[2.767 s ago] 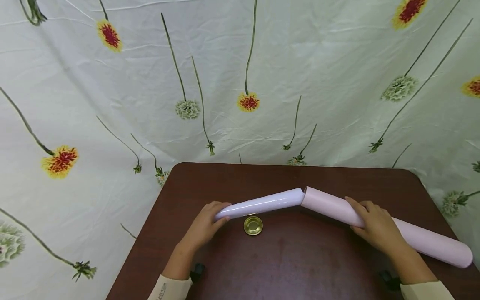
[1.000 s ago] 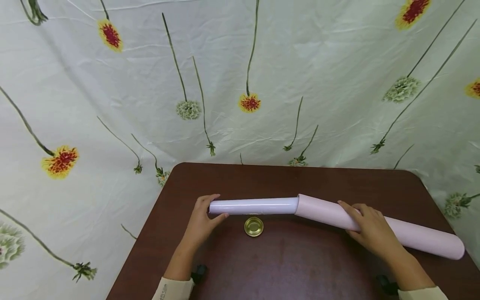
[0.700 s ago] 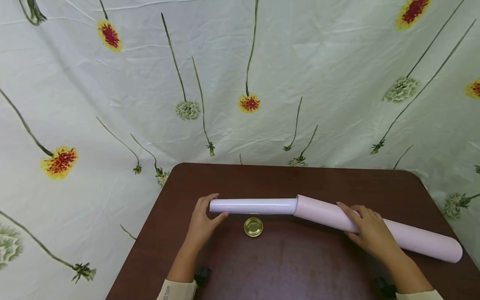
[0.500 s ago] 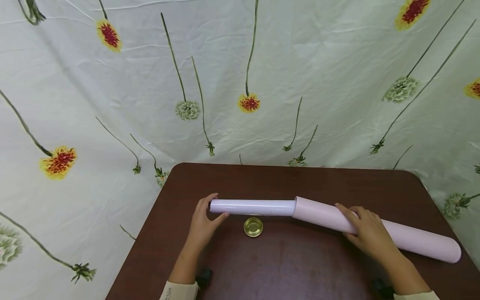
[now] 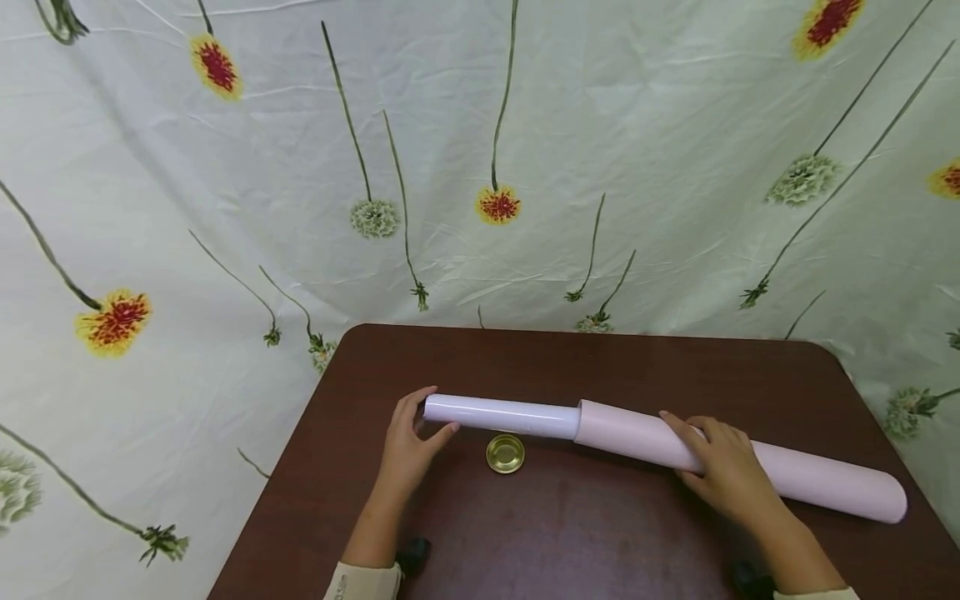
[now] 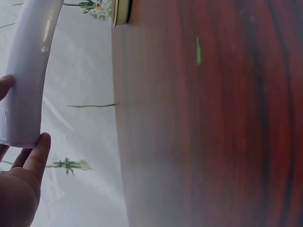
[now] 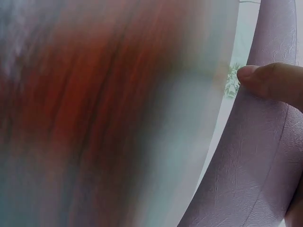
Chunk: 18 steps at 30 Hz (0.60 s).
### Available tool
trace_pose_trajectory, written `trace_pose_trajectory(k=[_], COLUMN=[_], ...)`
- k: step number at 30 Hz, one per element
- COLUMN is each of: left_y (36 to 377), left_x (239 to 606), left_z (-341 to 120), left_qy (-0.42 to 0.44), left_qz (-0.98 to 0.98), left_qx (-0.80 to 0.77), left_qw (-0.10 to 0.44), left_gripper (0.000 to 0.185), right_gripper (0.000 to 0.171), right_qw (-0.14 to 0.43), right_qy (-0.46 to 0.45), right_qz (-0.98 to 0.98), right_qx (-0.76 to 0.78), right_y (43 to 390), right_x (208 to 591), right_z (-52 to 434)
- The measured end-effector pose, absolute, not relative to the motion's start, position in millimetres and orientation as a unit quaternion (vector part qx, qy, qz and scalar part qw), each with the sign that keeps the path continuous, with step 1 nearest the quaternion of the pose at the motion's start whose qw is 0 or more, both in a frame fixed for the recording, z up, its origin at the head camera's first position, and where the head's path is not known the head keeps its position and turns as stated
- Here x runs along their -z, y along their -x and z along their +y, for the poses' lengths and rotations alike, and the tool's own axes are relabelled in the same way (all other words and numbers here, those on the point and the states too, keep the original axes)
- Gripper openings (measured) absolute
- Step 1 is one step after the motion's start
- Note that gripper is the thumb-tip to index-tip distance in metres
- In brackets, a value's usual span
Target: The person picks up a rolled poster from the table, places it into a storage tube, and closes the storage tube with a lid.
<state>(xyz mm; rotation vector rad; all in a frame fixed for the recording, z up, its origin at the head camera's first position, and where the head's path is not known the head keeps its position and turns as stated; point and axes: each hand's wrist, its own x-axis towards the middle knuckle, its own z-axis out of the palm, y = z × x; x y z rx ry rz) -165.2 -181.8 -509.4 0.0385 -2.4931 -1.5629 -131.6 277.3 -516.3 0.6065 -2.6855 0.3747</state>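
Two tubes over the dark wooden table, joined end to end: glossy white roll on the left, its right end tucked inside the mouth of the wider pink textured tube. Long axis running left to right, dipping slightly toward the right, pink far end near the table's right edge. Left hand pinching the roll's left end between thumb and fingers; same grip seen by the left wrist camera. Right hand wrapped over the pink tube's middle, thumb pressed on its embossed skin. Small gold lid on the table just below the roll. Compared with half a second ago: pink tube's mouth farther left, less white roll exposed.
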Motion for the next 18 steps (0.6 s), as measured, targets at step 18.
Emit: trace_pose_trajectory(k=[18], left_y=[163.9], left_x=[512.2], left_z=[-178.4], left_qy=[-0.017], left_qz=[-0.839], left_qx=[0.535], left_qw=[0.101], left_gripper=[0.067], right_gripper=[0.096], right_qw=[0.204], right_qy=[-0.217], right_qz=[-0.945], right_qx=[-0.137], right_y=[132.3], right_x=[522.5], right_z=[267.0])
